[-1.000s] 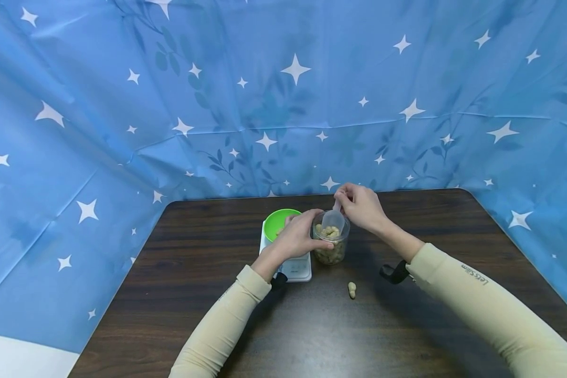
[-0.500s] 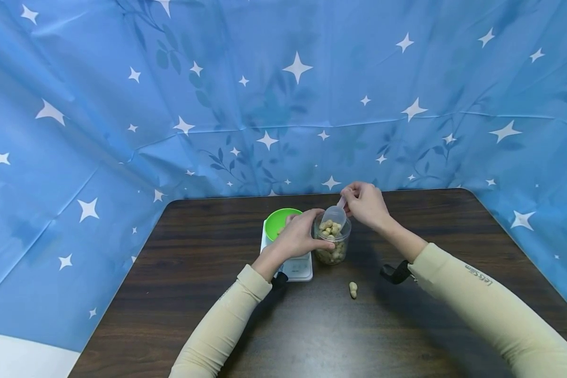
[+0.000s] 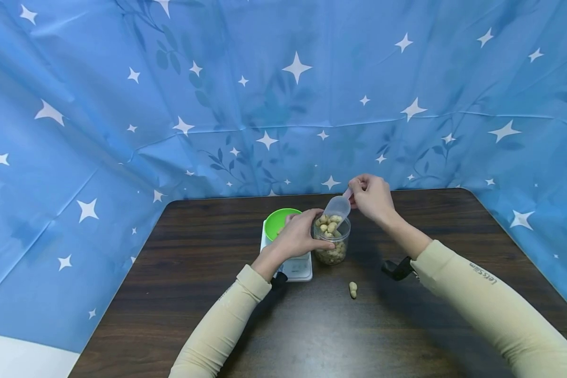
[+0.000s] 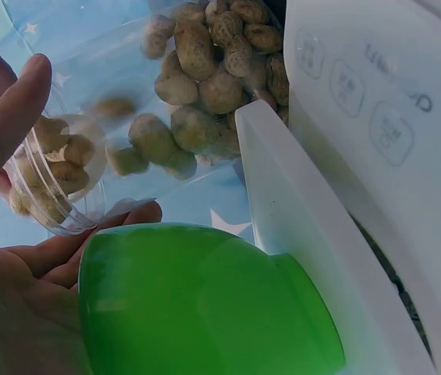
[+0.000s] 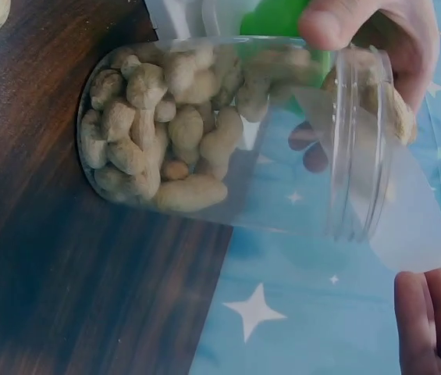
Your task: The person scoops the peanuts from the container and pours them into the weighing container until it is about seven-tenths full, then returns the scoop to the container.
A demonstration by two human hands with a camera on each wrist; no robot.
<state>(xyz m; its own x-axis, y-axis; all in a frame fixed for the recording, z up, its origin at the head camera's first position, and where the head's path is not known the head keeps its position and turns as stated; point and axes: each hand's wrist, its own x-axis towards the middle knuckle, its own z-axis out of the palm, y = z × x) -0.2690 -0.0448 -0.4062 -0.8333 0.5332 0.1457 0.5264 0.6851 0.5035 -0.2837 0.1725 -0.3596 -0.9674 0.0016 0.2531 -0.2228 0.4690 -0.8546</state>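
Peanuts (image 3: 329, 226) filled the scoop (image 3: 336, 209) pinched by right-hand fingers (image 3: 359, 190) while left-hand fingers (image 3: 317, 242) curled round the half-full jar (image 3: 332, 247), bowl (image 3: 277, 221) waiting.

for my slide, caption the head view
Left hand grips a clear jar of peanuts while right hand holds a clear scoop over it.

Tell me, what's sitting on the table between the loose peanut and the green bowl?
In the head view, the clear jar of peanuts and the white scale lie between the loose peanut and green bowl.
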